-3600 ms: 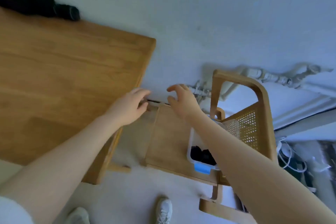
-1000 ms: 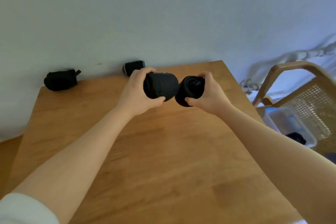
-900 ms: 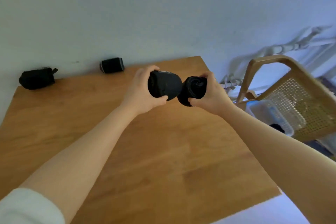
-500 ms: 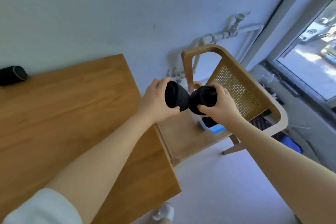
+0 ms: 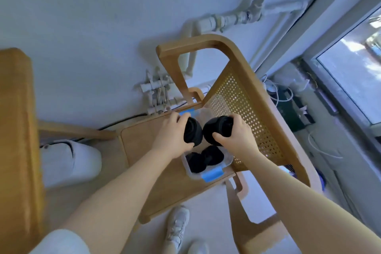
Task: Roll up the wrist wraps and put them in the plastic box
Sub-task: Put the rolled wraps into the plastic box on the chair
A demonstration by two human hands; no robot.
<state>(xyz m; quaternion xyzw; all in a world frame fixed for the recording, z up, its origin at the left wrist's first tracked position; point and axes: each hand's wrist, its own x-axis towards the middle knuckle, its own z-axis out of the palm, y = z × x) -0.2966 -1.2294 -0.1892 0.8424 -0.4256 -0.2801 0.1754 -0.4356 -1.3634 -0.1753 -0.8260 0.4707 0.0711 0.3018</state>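
My left hand [image 5: 172, 135] grips one rolled black wrist wrap [image 5: 193, 133], and my right hand [image 5: 237, 135] grips a second rolled black wrap [image 5: 216, 130]. Both rolls hang side by side, touching, just above the clear plastic box [image 5: 206, 173] with blue clips. The box stands on the wooden chair seat [image 5: 144, 142]. Two more black rolls [image 5: 204, 159] lie inside the box at its near end. My hands hide the box's far end.
The chair's cane backrest [image 5: 243, 107] rises right behind the box. The wooden table's edge [image 5: 16, 130] runs down the left side. White pipes [image 5: 156, 93] and a cable sit by the wall. My shoes [image 5: 177, 229] stand on the floor below the seat.
I have turned from the table toward the chair, carrying both rolls. They now hang directly over the open box rather than above the table's corner.
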